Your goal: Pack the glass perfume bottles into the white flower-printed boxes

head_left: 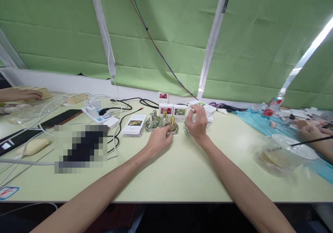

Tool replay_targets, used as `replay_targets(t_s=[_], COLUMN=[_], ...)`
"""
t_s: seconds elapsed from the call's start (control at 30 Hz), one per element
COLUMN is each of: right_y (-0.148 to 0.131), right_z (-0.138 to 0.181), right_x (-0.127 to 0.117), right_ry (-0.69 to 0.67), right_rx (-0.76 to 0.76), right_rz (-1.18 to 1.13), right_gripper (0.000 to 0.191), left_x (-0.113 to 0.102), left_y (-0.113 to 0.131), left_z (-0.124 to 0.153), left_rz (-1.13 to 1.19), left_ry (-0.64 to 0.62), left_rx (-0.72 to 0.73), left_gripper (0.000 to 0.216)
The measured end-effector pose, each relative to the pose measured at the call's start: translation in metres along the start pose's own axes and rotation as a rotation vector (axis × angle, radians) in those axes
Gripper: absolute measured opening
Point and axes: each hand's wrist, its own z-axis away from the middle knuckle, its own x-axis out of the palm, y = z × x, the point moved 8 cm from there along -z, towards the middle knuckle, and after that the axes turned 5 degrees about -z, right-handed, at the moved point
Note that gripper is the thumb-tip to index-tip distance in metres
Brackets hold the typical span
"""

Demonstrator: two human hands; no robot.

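Observation:
Several small round glass perfume bottles with metal caps stand in a row on the pale table [182,170]. My left hand [159,141] is curled beside the gold-capped bottle [173,125], its fingertips pinching at the bottle's base. My right hand [198,122] is closed round another clear bottle [186,128] at the right end of the row. Two silver-capped bottles [152,122] stand to the left. Small white boxes with flower pictures [173,110] stand just behind the bottles.
A flat white box [134,124] lies left of the bottles. A power strip [100,116], cables and phones [61,118] crowd the left side. Another person's hand [22,94] rests far left, another's hands [314,130] far right near a clear lidded container [283,155] and blue plastic.

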Motion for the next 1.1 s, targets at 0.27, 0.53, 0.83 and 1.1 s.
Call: replay_targets(t_s=[0.27,0.53,0.83,1.1], right_y=[0.062,0.092,0.104,0.106], right_z=[-0.012,-0.002,0.002,0.003], right_x=[-0.040,-0.028,-0.023,-0.020], right_ry=[0.166,0.048,-0.043,-0.080], right_rx=[0.116,0.242,0.369,0.375], right_rz=[0.365,0.438,0.421,0.400], right_gripper=[0.032,0.046,0.057,0.059], left_x=[0.008,0.011,-0.003,0.000], left_y=[-0.005,-0.005,-0.010,-0.012], left_z=[0.001,0.001,-0.001,-0.001], left_rz=[0.001,0.042,0.154,0.115], left_ry=[-0.059,-0.043,0.100,0.091], left_rx=[-0.012,-0.002,-0.042,-0.048], left_gripper=[0.026,0.029,0.014,0.012])
